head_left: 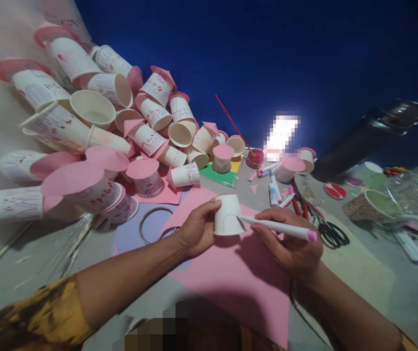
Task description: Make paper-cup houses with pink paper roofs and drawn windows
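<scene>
My left hand (199, 226) grips a white paper cup (228, 222) from its left side; the cup is upside down, its wide rim facing down. A thin pinkish-purple arch is drawn on the cup's wall. Between the fingers of my right hand (294, 243) is a white felt-tip pen (278, 227) with a pink end, its tip at or very close to the right side of the cup. Beneath both hands lies a large pink paper sheet (245, 287).
Decorated paper cups with pink paper roofs (148, 136) are heaped at the left and back. Black-handled scissors (331, 234), pens (274, 190), a red paint pot (255, 157) with a brush and a dark flask (366, 136) stand or lie to the right. A metal ring (143, 229) rests on purple paper.
</scene>
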Tool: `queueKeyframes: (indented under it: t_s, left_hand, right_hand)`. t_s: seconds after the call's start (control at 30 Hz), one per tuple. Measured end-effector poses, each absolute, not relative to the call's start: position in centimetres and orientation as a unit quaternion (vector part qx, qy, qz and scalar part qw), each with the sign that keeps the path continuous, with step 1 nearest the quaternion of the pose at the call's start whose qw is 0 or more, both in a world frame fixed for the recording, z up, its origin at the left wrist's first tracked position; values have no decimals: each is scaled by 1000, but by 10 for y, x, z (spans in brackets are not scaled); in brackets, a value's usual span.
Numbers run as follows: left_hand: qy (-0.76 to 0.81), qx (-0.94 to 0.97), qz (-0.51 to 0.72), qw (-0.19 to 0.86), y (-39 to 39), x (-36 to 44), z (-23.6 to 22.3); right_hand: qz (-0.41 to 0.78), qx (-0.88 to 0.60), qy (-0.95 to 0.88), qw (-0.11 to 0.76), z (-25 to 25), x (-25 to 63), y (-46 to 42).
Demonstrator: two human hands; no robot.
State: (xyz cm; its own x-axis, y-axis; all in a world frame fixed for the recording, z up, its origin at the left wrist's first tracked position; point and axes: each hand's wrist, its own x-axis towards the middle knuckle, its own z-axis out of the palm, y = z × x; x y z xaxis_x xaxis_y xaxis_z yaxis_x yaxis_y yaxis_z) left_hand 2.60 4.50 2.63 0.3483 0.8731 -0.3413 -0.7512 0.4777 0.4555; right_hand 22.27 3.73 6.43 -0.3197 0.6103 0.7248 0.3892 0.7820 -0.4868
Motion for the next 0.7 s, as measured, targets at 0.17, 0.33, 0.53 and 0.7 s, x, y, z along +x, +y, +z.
queueKeyframes:
  t_s: [0.17, 0.33, 0.53, 0.7]
  left_hand:
    - [283, 86, 495, 817, 46, 25, 25]
    - [283, 92, 493, 818, 44, 26, 22]
    - [288, 117, 494, 812, 43, 29, 28]
    - [288, 91, 496, 814, 45, 27, 29]
  right_hand:
    - [125, -317, -789, 512, 65, 222, 37]
    - [134, -317, -792, 504, 64, 221, 37]
    - [116, -314, -799, 500, 68, 220, 38]
    - [126, -307, -806, 490, 72, 220, 37]
